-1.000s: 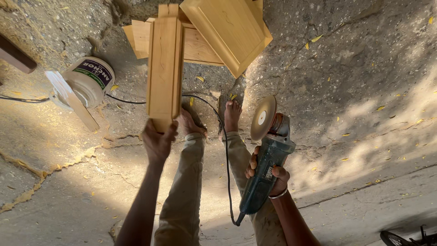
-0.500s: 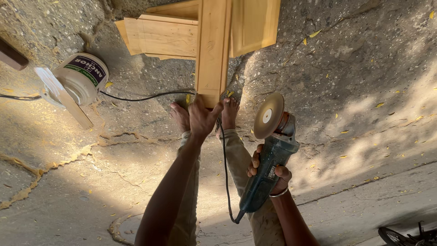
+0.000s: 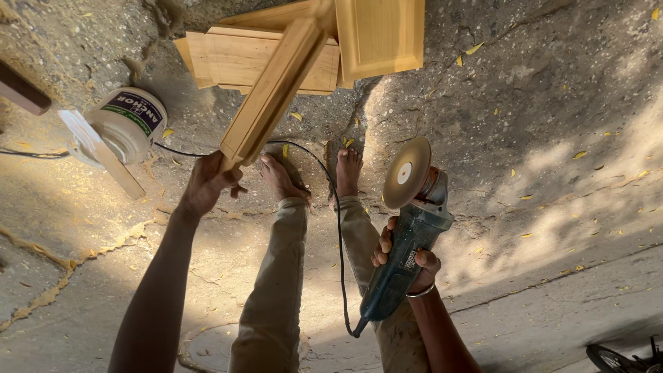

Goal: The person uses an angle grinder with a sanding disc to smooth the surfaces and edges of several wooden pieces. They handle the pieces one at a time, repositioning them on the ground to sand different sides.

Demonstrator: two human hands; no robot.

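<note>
The left hand [image 3: 207,183] is closed around the near end of a long wooden frame piece [image 3: 276,90], which slants up and to the right from the grip, lifted off the ground. Its far end crosses over a stack of flat wooden panels [image 3: 235,59] lying on the concrete floor [image 3: 552,124], and beside that stack a square panel with a raised border [image 3: 380,34] lies partly over the others. The right hand [image 3: 407,259] is wrapped tight around the body of a blue angle grinder [image 3: 404,252], held upright with its round sanding disc [image 3: 407,173] facing the camera, clear of the wood and well apart from the frame piece. A black power cord [image 3: 338,228] runs from the grinder's tail up between the person's legs and curves away to the left across the floor, passing under the held piece. Two bare feet [image 3: 349,169] stand on the floor between the two hands, just below the panels. To the left, a white plastic tub [image 3: 124,124] lies on its side with a flat pale strip [image 3: 100,152] leaning against it. Sawdust and small yellow leaves are scattered over the cracked floor.
</note>
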